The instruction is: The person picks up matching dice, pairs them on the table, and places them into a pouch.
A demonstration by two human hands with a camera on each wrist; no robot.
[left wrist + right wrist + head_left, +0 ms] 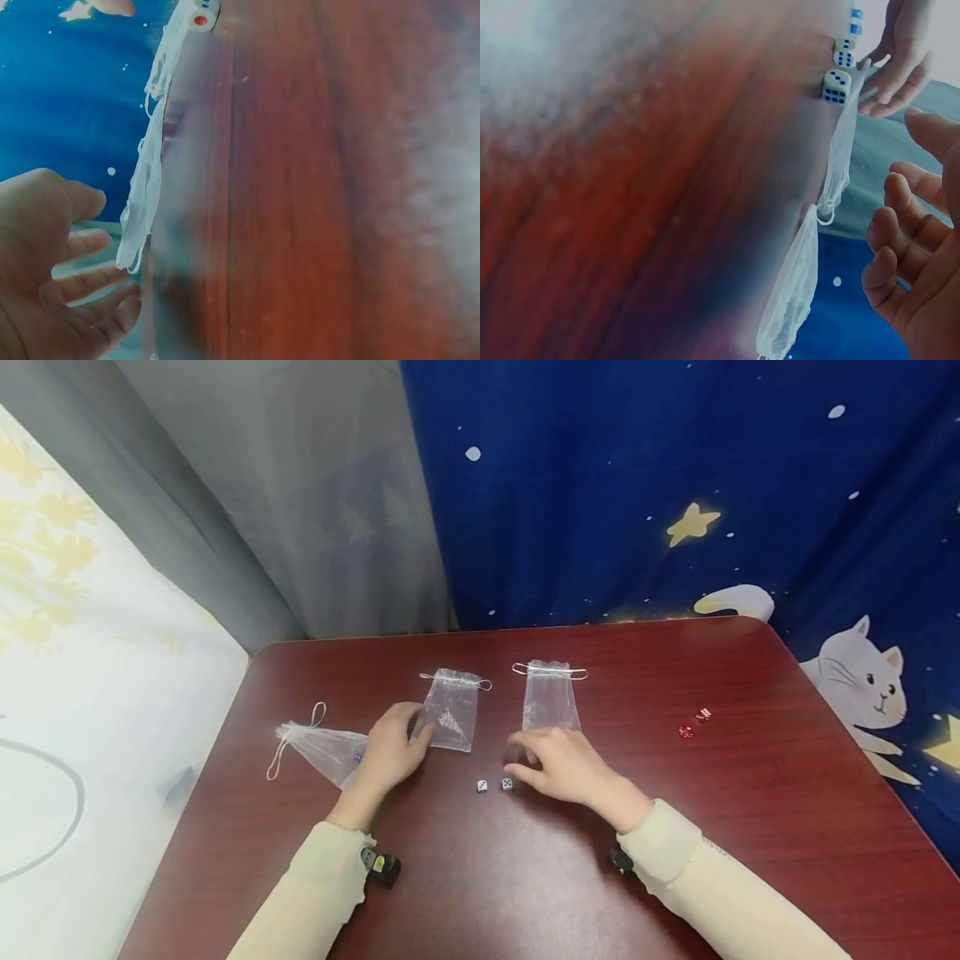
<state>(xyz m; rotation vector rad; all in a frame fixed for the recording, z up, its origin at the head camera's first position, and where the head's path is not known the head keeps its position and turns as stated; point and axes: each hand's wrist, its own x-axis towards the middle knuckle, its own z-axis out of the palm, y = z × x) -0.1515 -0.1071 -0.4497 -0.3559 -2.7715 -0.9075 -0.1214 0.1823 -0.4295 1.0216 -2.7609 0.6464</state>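
My left hand [390, 747] is over the left edge of the middle sheer drawstring pouch [453, 710], its fingers loosely bent and holding nothing; whether it touches the pouch I cannot tell. In the left wrist view its fingers [86, 285] spread beside white mesh. My right hand [562, 764] covers the lower end of another sheer pouch [551, 693]. Nothing is in its fingers [904, 225], loosely curled in the right wrist view. Two white dice [482, 786] with dark pips lie between the hands, the right one near the right thumb.
A third drawstring pouch [322, 752] lies at left, partly behind the left hand, with a blue die [357, 757] showing at it. Two red dice [686, 732] lie to the right on the dark red table [495, 893]. Curtains [570, 493] hang behind the table's far edge.
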